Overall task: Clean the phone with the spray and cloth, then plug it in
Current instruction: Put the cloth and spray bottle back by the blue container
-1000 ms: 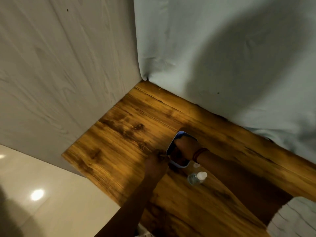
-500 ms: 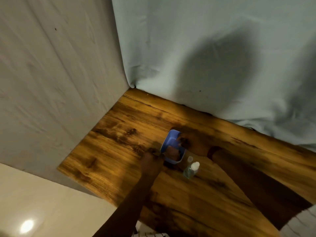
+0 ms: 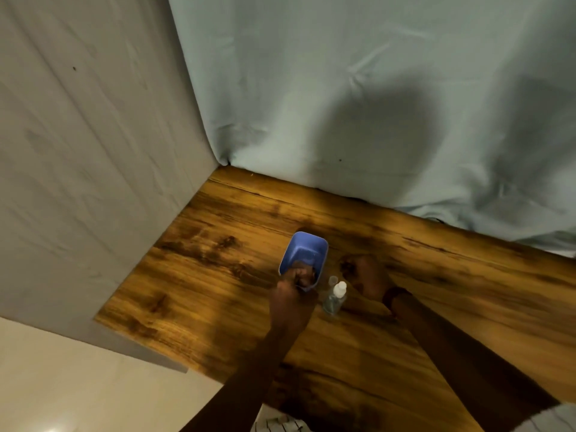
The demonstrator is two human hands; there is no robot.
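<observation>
The phone [image 3: 304, 255] sits a little right of the frame's centre, propped up off the wooden table [image 3: 218, 275] at a tilt. What shows of it is a rounded-corner rectangle of smooth blue, its lower end dark where fingers cover it. The left hand [image 3: 291, 294] comes up from the bottom of the frame and has its fingers clamped around that lower edge, holding it.

Just right of the phone stands a small clear spray bottle [image 3: 334, 299] with a white top, and a tiny see-through cap [image 3: 333, 279] lies on the table between bottle and phone. The right hand [image 3: 364, 275] rests further right, curled into a loose fist on the wood with a dark band at the wrist; I cannot tell whether anything is inside it.

The table is glossy, with strong brown and amber grain and dark streaks. Behind it, across the upper right of the frame, hangs a pale blue-green sheet [image 3: 374, 88], creased and soft. A pale panel [image 3: 93, 151] with faint grain fills the upper left.
</observation>
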